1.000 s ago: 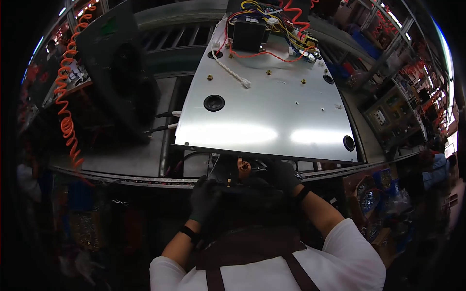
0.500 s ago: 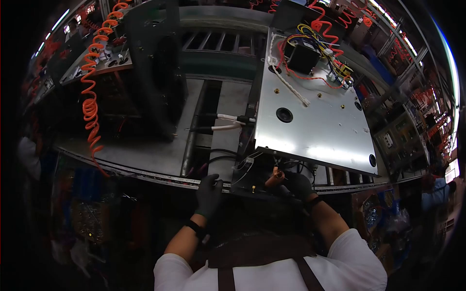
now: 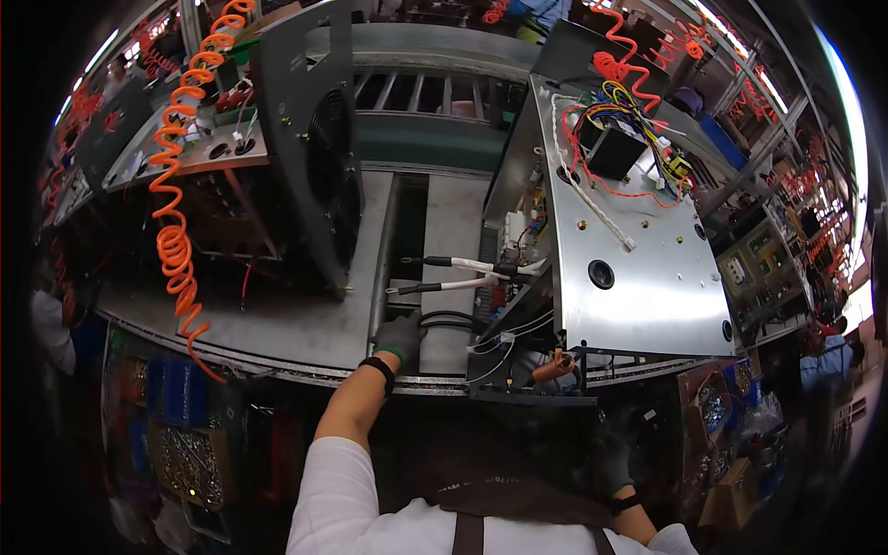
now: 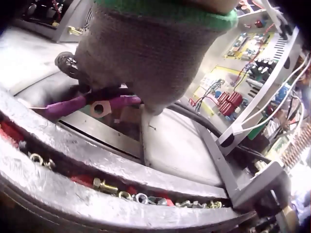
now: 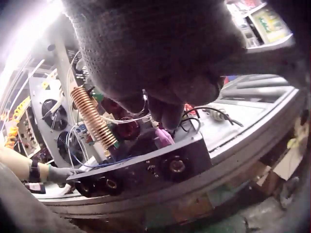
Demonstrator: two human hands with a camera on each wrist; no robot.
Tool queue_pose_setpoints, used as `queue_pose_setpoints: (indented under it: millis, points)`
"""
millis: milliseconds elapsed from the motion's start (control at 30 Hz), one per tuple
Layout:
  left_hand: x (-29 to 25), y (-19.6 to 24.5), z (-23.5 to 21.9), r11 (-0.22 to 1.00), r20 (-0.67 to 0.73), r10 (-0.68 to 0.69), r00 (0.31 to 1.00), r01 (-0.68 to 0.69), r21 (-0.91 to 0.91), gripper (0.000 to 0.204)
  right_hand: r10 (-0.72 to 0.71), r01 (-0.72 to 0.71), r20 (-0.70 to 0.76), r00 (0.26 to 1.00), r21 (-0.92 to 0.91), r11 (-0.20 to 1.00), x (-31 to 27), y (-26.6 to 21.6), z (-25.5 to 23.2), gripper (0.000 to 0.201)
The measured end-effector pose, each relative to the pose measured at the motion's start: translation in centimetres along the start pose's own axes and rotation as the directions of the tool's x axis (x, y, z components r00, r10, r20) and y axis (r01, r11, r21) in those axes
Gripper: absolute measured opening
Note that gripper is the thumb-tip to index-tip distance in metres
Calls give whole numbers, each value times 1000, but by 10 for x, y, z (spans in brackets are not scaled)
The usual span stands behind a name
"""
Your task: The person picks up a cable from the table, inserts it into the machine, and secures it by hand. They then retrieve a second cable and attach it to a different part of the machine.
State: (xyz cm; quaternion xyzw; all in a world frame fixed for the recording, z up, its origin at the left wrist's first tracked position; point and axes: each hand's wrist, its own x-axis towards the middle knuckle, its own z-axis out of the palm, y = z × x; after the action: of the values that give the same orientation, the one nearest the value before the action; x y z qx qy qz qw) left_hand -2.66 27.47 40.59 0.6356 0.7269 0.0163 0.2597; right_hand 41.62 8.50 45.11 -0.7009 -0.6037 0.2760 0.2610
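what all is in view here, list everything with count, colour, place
panel: 1, silver, atop right unit
grommets: 4, black, on panel
box: 1, black, far end of panel
wires: many, mixed colours, around box
cables: 2, white with black ends, left of panel
coil: 1, copper, right unit's near side
purple sleeves: 2, purple, under left hand
lug: 1, copper, between purple sleeves
bolts: many, brassy and silver, rail groove
hose: 1, orange, left
fan: 1, black, left unit
background: too cluttered to count
left hand: 1, grey glove, at near rail
right hand: 1, dark glove, lower right, blurred
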Motion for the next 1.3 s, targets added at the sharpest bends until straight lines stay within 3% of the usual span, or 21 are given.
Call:
queue_pose_setpoints:
  millis: [67, 133, 167, 233, 333, 400, 467, 533, 600, 633, 667, 733, 867, 933, 1000, 1067, 1133, 1167, 1233, 1267, 1300]
  points:
    - [8, -5, 0, 994, -117, 103, 988, -99, 41, 30, -152, 149, -67, 986, -44, 988, -10, -7, 8, 22]
    - [22, -9, -13, 912, -226, 387, 894, -336, 234, 21, 304, -311, 68, 950, 169, 935, -12, -23, 10, 22]
    - [50, -21, 3, 914, -364, 393, 845, -403, 53, 13, 301, -309, 69, 951, 173, 935, -14, -18, 15, 22]
    - [58, -6, -29, 861, -290, 503, 814, -443, 250, 12, -247, 241, -43, 968, -105, 965, -21, 1, 24, 18]
    - [72, 23, -65, 687, -196, 682, 705, -523, 505, 10, 43, -45, 55, 998, 40, 998, -13, -15, 23, 17]
    - [96, 32, -59, 634, -464, 768, 442, -420, 649, 11, 89, -98, 85, 992, 105, 990, -11, -24, 20, 17]
    - [121, 36, -27, 803, -591, 595, 545, -372, 465, 14, 111, -119, 147, 983, 46, 992, -7, -29, 18, 26]
    - [118, 50, -3, 966, -448, 187, 874, -80, 247, 18, 77, -90, 135, 988, 89, 992, -6, -30, 23, 27]
    - [124, 48, 43, 996, -504, -91, 859, 90, -26, 23, -21, 44, 264, 964, -83, 996, -1, -48, 22, 24]
    - [102, 52, 40, 970, -326, -103, 940, 23, -242, 27, -29, 32, 262, 965, -7, 999, 1, -56, 23, 24]
    - [102, 46, 64, 969, -523, -23, 852, -110, -221, 27, -32, 37, 290, 957, -9, 999, 8, -57, 23, 24]
    - [83, 52, 43, 971, -260, -129, 957, 69, -227, 28, -232, 222, 382, 895, 73, 972, 23, -59, 33, 25]
    - [-4, 49, 30, 939, -492, -199, 847, 21, -342, 34, -498, 486, 444, 745, 149, 861, 40, -124, 46, 20]
    - [-51, 36, 43, 881, -525, -179, 832, -102, -463, 36, -391, 214, 587, 709, 348, 913, 48, -126, 58, 20]
    - [-105, 28, 56, 778, -307, -205, 929, -35, -627, 37, -442, 235, 651, 617, 383, 893, 49, -153, 63, 18]
    - [-156, 19, 69, 782, -58, -227, 972, 147, -606, 41, -772, 770, 452, 446, 246, 589, 45, -170, 72, 18]
    - [-202, 20, 85, 248, 461, -162, 873, 488, -837, 42, -738, 740, 546, 396, 286, 608, 36, -180, 82, 22]
    - [-221, 28, 94, 229, 450, -194, 872, 486, -844, 42, -737, 708, 590, 331, 361, 607, 33, -182, 91, 25]
    - [-254, 47, 106, -383, 389, -200, 899, 294, -876, 46, -745, 680, 656, 121, 492, 544, 21, -199, 95, 35]
    - [-265, 51, 103, -384, 389, -219, 895, 288, -877, 46, -751, 673, 652, 108, 508, 538, 14, -205, 99, 35]
    - [-274, 53, 97, -525, 320, -232, 919, 159, -836, 38, -795, 674, 606, -39, 603, 427, 6, -208, 103, 39]
